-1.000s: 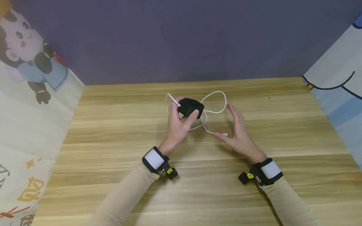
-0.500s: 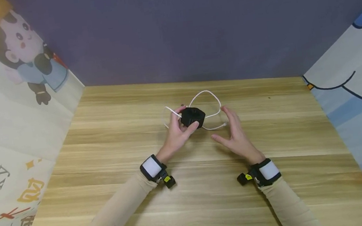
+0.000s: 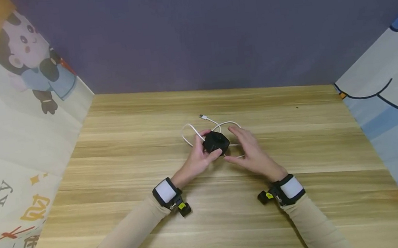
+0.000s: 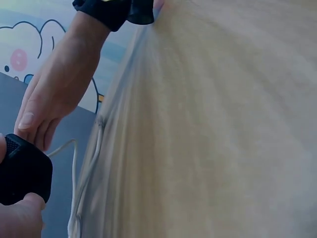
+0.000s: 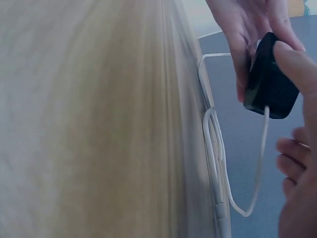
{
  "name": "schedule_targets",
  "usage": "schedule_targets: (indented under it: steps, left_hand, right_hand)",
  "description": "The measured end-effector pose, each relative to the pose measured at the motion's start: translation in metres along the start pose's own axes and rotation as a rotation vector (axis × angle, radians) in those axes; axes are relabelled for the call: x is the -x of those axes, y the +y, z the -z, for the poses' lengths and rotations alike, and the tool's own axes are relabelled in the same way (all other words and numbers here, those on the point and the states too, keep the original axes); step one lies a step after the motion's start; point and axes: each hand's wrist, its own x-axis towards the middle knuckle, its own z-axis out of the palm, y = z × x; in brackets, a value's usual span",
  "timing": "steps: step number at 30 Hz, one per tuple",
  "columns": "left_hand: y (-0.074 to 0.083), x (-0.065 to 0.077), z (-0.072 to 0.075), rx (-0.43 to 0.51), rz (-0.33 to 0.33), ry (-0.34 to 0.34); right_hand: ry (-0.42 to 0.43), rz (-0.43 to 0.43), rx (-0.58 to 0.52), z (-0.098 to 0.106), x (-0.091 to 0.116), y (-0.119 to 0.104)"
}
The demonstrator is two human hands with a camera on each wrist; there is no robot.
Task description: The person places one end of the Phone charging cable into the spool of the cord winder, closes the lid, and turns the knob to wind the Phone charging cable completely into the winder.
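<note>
In the head view my left hand [image 3: 196,160] grips a small black faceted block [image 3: 216,142] above the table, thumb on the near side and fingers at the far side. A white cable [image 3: 187,126] comes out of the block and loops around it. Its USB plug [image 3: 203,117] points away on the far side. My right hand [image 3: 255,155] is spread around the block's right side, thumb and fingers apart; whether it touches the block or cable I cannot tell. The left wrist view shows the block [image 4: 25,171] close to the right hand's fingertips. Cable [image 5: 262,144] hangs from the block in the right wrist view.
The wooden table [image 3: 140,122] runs back to a dark blue-grey wall [image 3: 189,36]. Printed cloth hangs at the left [image 3: 10,131] and at the right [image 3: 393,99]. A tiny dark speck [image 3: 297,107] lies at the back right of the table.
My left hand has brought the black block nearer and slightly right, turning it. The USB plug has swung to the far side. My right hand has come in closer to the block.
</note>
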Motion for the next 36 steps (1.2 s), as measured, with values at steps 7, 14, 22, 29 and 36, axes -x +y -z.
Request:
schedule_targets:
  steps: [7,14,22,29,36]
  left_hand:
    - [-0.009,0.003,0.003,-0.007,0.001,-0.046]
    - [-0.016,0.006,0.009,-0.025,0.034,-0.081]
    - [-0.019,0.011,0.016,-0.078,0.061,-0.115]
    - [-0.015,0.011,0.019,-0.114,0.075,-0.106]
    - [-0.010,0.013,0.022,-0.161,0.082,-0.049]
  right_hand:
    - [-0.131,-0.007,0.006,-0.001,-0.003,-0.003]
    - [-0.177,-0.021,-0.020,-0.004,-0.008,-0.005]
    - [-0.251,-0.039,-0.005,-0.007,-0.011,-0.007]
    - [-0.247,-0.047,0.007,-0.009,-0.011,-0.009]
    - [-0.230,-0.030,0.019,-0.012,-0.010,-0.009]
